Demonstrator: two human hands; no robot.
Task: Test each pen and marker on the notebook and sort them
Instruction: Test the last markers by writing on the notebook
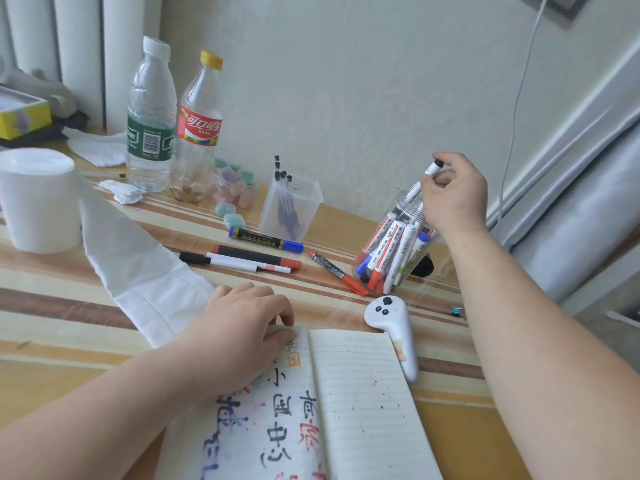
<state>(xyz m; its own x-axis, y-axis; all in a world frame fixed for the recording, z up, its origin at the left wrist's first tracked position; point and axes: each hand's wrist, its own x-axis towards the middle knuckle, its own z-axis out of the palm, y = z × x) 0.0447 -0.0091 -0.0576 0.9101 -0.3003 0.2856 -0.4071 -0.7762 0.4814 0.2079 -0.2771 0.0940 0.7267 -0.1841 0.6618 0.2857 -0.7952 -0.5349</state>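
An open notebook (363,403) lies at the front, its left page covered in ink writing. My left hand (242,327) rests flat on the top of that left page. My right hand (453,192) pinches a white marker with a black cap (420,183), its lower end still inside a clear jar (394,251) full of red, blue and white markers. On the table between lie a blue-capped black marker (265,239), a red and black marker (256,257), a thin black and white pen (218,261) and a red pen (337,272).
A clear square tub (308,202) holds black pens. Two bottles (173,119) stand at the back left beside a tissue roll (38,199) with its sheet trailing toward my left hand. A white controller (394,330) lies right of the notebook. Small erasers (232,188) sit behind.
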